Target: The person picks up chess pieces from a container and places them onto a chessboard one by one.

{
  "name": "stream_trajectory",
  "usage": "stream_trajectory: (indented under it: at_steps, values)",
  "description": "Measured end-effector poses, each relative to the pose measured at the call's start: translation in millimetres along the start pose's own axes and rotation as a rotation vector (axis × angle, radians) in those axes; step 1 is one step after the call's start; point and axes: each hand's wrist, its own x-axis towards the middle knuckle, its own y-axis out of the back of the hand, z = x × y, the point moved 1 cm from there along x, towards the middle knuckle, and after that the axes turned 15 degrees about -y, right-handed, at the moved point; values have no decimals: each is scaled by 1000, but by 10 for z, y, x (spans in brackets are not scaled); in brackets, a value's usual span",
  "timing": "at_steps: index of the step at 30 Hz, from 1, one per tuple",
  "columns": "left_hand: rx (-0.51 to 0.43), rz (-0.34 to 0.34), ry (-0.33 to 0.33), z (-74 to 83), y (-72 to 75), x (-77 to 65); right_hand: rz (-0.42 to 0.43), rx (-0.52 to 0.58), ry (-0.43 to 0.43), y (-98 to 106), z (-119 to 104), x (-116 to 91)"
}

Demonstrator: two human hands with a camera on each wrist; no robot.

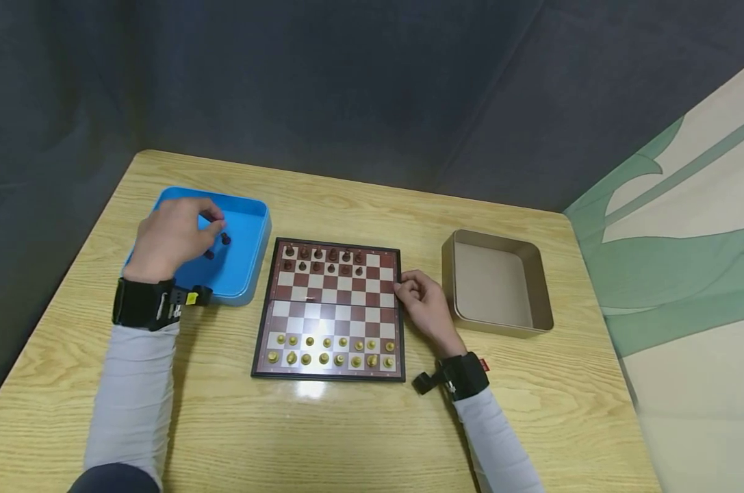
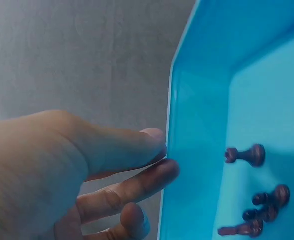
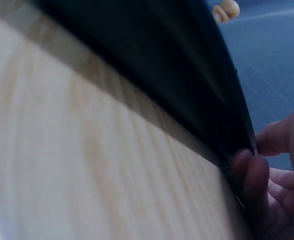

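Observation:
My left hand hovers over the blue tray, thumb and forefinger brought close together, and no piece shows between them. Several dark chess pieces lie on their sides in that tray, in the left wrist view just beyond my fingertips. My right hand grips the right edge of the chessboard, thumb at the top and curled fingers against the side. Dark pieces stand in two rows at the board's far side, toward the left. Gold pieces fill two rows at the near side.
A beige square tin with bare bottom stands to the right of my right hand. Everything rests on a wooden table. Dark cloth hangs behind the table, and a patterned curtain borders its right side.

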Motion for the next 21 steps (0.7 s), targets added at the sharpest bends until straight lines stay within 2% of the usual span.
stream_trajectory:
  at_steps: [8,17,21]
  values:
    - [23,-55,53,-172,-6,-41,-8,4,8,4,22,13]
    - [12,-196,139,-238,53,-90,-10,8,5,5,31,21]
    - [11,-263,170,-245,56,-108,-5,4,2,-2,168,81]
